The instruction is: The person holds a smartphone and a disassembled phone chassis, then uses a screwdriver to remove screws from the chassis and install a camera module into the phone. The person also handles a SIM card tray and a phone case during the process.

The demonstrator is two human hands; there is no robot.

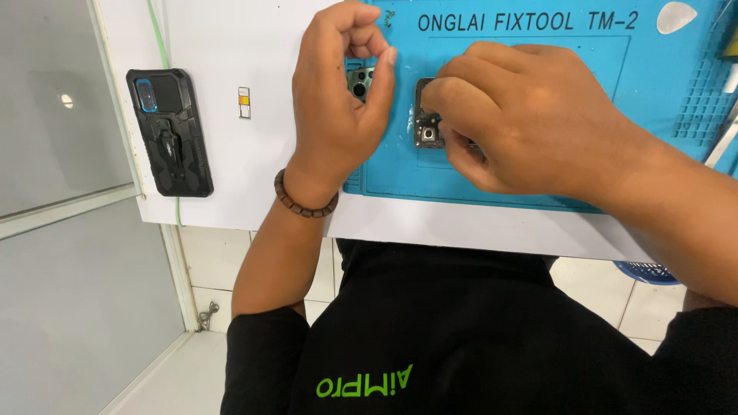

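1. Your right hand [530, 127] lies curled on the blue repair mat [630, 84], its fingertips pinching a small grey camera module [427, 127] that sits on the mat.
2. Your left hand [338, 100] stands at nine o'clock of that module, loosely curled with thumb and forefinger nearly meeting; you cannot tell whether it grips anything.
3. A second metal camera part [360, 81] peeks out just behind your left palm.
4. A black rugged phone case [169, 131] lies on the white table [231, 46], well apart at nine o'clock of your left hand.
5. A beaded bracelet [304, 201] circles your left wrist.
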